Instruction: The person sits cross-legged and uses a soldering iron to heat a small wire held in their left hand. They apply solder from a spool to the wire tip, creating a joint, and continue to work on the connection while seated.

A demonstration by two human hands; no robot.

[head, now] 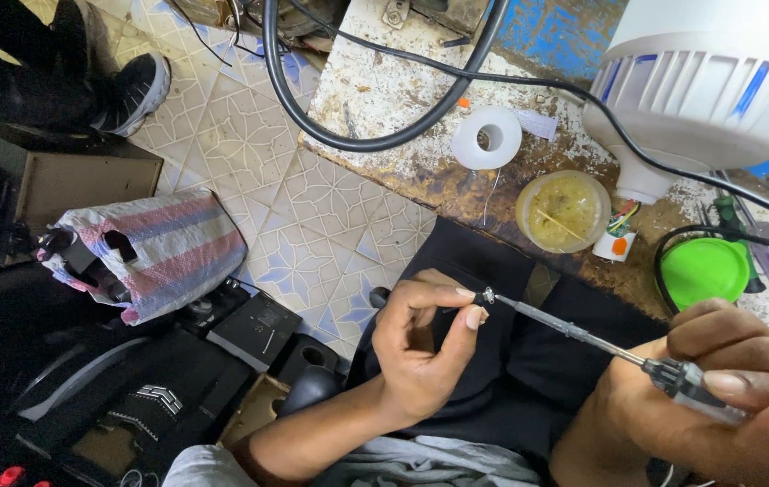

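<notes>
Nearest us, our right hand [727,397] grips the grey handle of a slim metal-shafted screwdriver [574,332]. Our left hand [421,347] pinches a tiny silver screw [488,295] against its tip, over our dark lap. We judge the screw is being seated on the tip (next comes a steady carry). Beyond, on the worn workbench [384,108], sit a yellow plastic tub [563,211] and a large white bulb [700,90].

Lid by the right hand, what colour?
Bright green lid, just above the right hand; clearest in the head view.
</notes>
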